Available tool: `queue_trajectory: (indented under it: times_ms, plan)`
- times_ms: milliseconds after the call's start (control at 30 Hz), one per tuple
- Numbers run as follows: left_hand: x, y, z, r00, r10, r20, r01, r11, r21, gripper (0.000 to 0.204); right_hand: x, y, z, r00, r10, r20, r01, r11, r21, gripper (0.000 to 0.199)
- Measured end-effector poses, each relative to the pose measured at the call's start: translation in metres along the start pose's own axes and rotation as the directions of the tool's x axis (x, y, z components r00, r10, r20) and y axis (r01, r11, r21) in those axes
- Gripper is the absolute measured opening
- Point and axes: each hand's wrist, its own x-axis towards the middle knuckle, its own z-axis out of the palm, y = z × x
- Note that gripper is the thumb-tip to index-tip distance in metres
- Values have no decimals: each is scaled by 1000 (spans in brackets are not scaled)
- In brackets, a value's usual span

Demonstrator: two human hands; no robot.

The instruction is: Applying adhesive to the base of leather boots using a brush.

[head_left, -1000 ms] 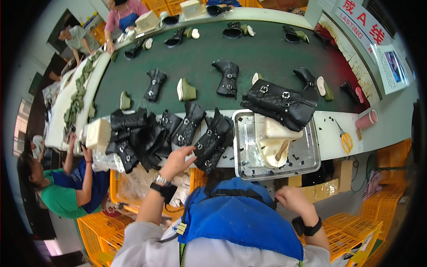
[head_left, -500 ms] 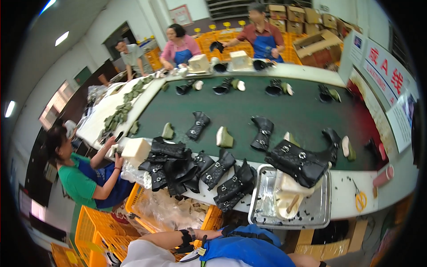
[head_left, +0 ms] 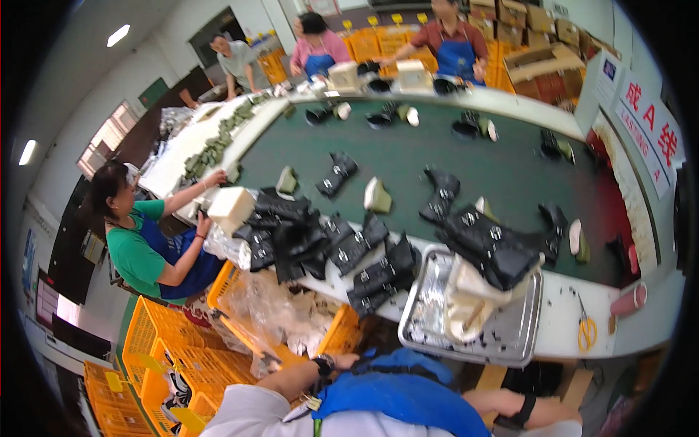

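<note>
At the lower middle, my left hand (head_left: 345,361) rests against the blue apron (head_left: 408,397) at my waist, a black band on its wrist. My right hand (head_left: 484,401) is at the apron's right side, also below a black wristband. The fingers of both are mostly hidden, so I cannot tell what they hold. Ahead of them a metal tray (head_left: 405,336) stands on the white table edge. In it is a cream-coloured stand (head_left: 466,302), with a black buckled boot (head_left: 484,240) lying over its top. More black boot uppers (head_left: 386,271) are heaped left of the tray.
A green conveyor belt (head_left: 415,138) carries black boots and green-and-white shoe pieces. Orange-handled scissors (head_left: 587,331) and a pink roll (head_left: 629,300) lie at right. Orange crates (head_left: 342,335) stand below left. A co-worker in green (head_left: 138,251) sits at left; others work across the belt.
My view has shifted, and more of my right forearm shows at the lower right. The co-worker in green has stretched an arm out toward the belt's edge. The boot remains on the stand.
</note>
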Motion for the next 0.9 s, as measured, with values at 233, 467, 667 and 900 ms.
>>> queue_trajectory:
  times_ms: [233, 467, 667, 900]
  plan:
    - [21, -49, -1, 943, 321, -91, -333, 920, -208, 45, 3, -2, -9, 999, 29, -17, -29, 1000, -2, 34]
    - [14, -36, -37, 999, -1, -34, 1, 1000, 6, 58, -1, -42, -32, 970, 44, -238, -4, 986, 169, 31]
    - [-13, -23, -69, 990, -77, -115, 118, 903, 412, 45, 21, -49, -25, 938, 132, -320, -21, 945, 327, 32]
    - [-69, 116, -187, 961, 214, -176, -157, 943, 292, 37, 29, -100, -71, 938, 287, -196, -204, 911, 357, 30]
